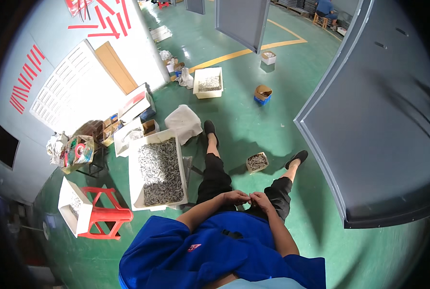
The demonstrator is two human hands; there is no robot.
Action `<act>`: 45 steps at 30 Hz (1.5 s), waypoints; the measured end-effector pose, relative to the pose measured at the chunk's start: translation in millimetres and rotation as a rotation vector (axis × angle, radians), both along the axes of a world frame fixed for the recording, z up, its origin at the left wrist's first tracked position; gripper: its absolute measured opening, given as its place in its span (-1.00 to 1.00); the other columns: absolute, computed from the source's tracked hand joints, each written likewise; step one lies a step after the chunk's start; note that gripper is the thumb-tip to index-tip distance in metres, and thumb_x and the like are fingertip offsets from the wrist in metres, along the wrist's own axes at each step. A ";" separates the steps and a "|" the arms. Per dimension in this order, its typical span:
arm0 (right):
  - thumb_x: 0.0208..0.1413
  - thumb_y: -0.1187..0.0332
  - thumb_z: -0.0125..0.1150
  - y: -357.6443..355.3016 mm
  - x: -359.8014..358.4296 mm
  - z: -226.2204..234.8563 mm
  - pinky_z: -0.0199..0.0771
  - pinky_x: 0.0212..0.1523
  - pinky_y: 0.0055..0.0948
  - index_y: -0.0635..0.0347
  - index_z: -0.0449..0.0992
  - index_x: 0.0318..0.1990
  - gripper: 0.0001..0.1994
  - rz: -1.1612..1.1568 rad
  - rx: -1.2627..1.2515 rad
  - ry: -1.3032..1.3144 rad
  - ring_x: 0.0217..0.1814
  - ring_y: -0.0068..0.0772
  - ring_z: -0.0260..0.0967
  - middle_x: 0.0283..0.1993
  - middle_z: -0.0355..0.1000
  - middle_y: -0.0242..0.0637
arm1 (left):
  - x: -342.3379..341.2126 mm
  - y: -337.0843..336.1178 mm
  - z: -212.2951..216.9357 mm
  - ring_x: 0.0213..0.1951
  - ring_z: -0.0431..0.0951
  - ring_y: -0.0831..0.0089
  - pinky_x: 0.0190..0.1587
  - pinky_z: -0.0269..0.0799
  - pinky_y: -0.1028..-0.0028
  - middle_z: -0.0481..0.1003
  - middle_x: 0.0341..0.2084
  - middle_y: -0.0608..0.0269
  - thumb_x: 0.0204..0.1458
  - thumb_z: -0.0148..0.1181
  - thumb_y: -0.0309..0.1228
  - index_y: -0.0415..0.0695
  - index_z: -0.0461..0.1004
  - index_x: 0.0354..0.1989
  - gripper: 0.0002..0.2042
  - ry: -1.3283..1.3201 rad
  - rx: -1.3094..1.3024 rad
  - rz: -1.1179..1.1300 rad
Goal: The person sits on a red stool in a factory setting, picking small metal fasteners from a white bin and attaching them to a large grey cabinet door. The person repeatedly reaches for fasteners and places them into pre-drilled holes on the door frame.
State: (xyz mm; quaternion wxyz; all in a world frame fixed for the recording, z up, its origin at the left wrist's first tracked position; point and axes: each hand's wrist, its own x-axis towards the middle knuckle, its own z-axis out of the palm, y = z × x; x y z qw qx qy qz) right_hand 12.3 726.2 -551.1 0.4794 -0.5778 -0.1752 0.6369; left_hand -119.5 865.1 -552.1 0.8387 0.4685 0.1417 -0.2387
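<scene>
Hands (236,197) meeting — fingertips (246,198) together, forearms (206,211) angled inward

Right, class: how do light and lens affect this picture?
Head view: fisheye bends the big panel and blackens the corners; glare washes out the wall and brightens parts in the big tub; shadows streak the floor; anything between the hands is too small to tell.

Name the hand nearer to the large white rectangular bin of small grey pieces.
Left. The left hand is to the right of the large white rectangular bin, apart from it; the right hand is farther right, beyond the left.
</scene>
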 end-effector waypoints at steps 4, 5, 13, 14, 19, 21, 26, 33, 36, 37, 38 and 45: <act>0.04 0.21 0.01 1.9 0.6 5.2 0.12 -0.66 -0.68 0.17 0.35 -0.56 -0.74 0.019 -0.016 -0.034 -0.69 -0.69 0.14 -0.65 0.30 -0.45 | -0.7 -1.6 41.5 -0.63 0.13 0.71 -0.58 0.04 0.68 0.21 -0.66 0.52 0.04 -0.04 -0.24 -0.16 0.45 -0.31 -0.75 -0.082 -0.050 0.023; 0.04 0.21 0.02 3.1 -0.3 4.3 0.13 -0.64 -0.69 0.18 0.35 -0.55 -0.75 0.033 -0.014 -0.006 -0.68 -0.69 0.15 -0.65 0.30 -0.44 | -4.2 -4.2 17.7 -0.56 0.18 0.69 -0.50 0.09 0.67 0.25 -0.63 0.49 0.04 -0.03 -0.25 -0.16 0.46 -0.30 -0.75 -0.086 -0.105 0.074; 0.02 0.18 0.00 -2.9 3.4 -26.1 0.21 -0.54 -0.62 0.25 0.42 -0.54 -0.70 0.103 -0.003 -0.431 -0.58 -0.62 0.21 -0.59 0.33 -0.38 | 6.6 -8.8 47.4 -0.61 0.18 0.72 -0.57 0.05 0.69 0.25 -0.66 0.50 0.06 -0.06 -0.23 -0.14 0.45 -0.40 -0.75 -0.009 -0.034 -0.219; 0.03 0.16 -0.01 1.4 -0.4 -19.7 0.20 -0.54 -0.62 0.25 0.41 -0.56 -0.68 0.066 -0.051 -0.302 -0.58 -0.63 0.20 -0.59 0.32 -0.40 | 1.7 -9.0 32.9 -0.60 0.20 0.72 -0.56 0.06 0.70 0.27 -0.66 0.50 0.05 -0.06 -0.24 -0.14 0.45 -0.41 -0.76 0.017 -0.027 -0.175; 0.04 0.17 -0.03 -0.3 -3.0 -5.3 0.08 -0.59 -0.67 0.23 0.39 -0.57 -0.68 0.097 -0.011 -0.293 -0.62 -0.70 0.11 -0.64 0.27 -0.48 | 1.5 -7.5 -23.8 -0.58 0.25 0.73 -0.56 0.09 0.69 0.32 -0.66 0.51 0.04 -0.04 -0.27 -0.12 0.45 -0.44 -0.79 0.128 -0.011 -0.027; 0.04 0.18 -0.02 -0.6 -5.1 3.1 0.07 -0.59 -0.67 0.22 0.39 -0.58 -0.69 0.102 -0.024 -0.241 -0.63 -0.71 0.09 -0.65 0.25 -0.50 | -0.9 -5.9 -12.1 -0.63 0.20 0.73 -0.59 0.06 0.68 0.29 -0.68 0.56 0.04 -0.04 -0.25 -0.11 0.45 -0.42 -0.78 0.161 -0.018 -0.028; 0.03 0.22 0.00 -0.6 1.3 6.9 0.03 -0.61 -0.65 0.19 0.38 -0.61 -0.72 0.086 -0.044 -0.199 -0.65 -0.72 0.04 -0.68 0.21 -0.54 | 1.9 -5.2 18.4 -0.67 0.11 0.73 -0.63 -0.01 0.68 0.24 -0.72 0.58 0.02 0.00 -0.21 -0.10 0.48 -0.40 -0.77 0.119 0.101 -0.016; 0.01 0.20 0.04 6.3 3.4 7.0 0.08 -0.61 -0.64 0.18 0.38 -0.66 -0.70 0.081 -0.023 -0.162 -0.67 -0.70 0.10 -0.71 0.21 -0.52 | -0.3 -2.0 14.2 -0.70 0.08 0.76 -0.67 -0.08 0.69 0.21 -0.76 0.60 -0.04 0.10 -0.27 -0.14 0.50 -0.44 -0.81 0.107 0.071 0.106; 0.00 0.19 0.05 7.3 7.6 6.9 0.09 -0.62 -0.65 0.19 0.40 -0.64 -0.70 0.100 -0.046 -0.171 -0.67 -0.69 0.11 -0.70 0.24 -0.52 | 4.0 1.1 11.3 -0.70 0.09 0.76 -0.68 -0.08 0.68 0.22 -0.76 0.60 -0.06 0.13 -0.29 -0.14 0.51 -0.44 -0.82 0.133 0.099 0.108; -0.01 0.19 0.06 7.1 6.4 7.7 0.10 -0.62 -0.65 0.19 0.41 -0.63 -0.70 0.107 -0.050 -0.171 -0.67 -0.70 0.12 -0.70 0.25 -0.51 | 4.0 0.5 10.2 -0.70 0.09 0.76 -0.68 -0.08 0.68 0.22 -0.76 0.59 -0.07 0.14 -0.29 -0.14 0.51 -0.45 -0.83 0.142 0.121 0.105; -0.01 0.18 0.06 7.3 5.0 8.3 0.10 -0.62 -0.66 0.20 0.42 -0.62 -0.70 0.111 -0.048 -0.168 -0.67 -0.70 0.13 -0.69 0.26 -0.51 | 3.3 -0.5 9.4 -0.70 0.10 0.76 -0.68 -0.08 0.68 0.23 -0.75 0.59 -0.07 0.15 -0.29 -0.15 0.51 -0.44 -0.82 0.144 0.118 0.117; -0.02 0.15 0.08 9.9 3.2 23.8 0.10 -0.63 -0.66 0.20 0.47 -0.56 -0.71 0.133 -0.035 -0.206 -0.68 -0.70 0.14 -0.70 0.27 -0.51 | 3.0 1.5 15.1 -0.68 0.10 0.75 -0.66 -0.05 0.67 0.24 -0.73 0.58 -0.08 0.16 -0.29 -0.16 0.52 -0.40 -0.81 0.153 0.174 0.073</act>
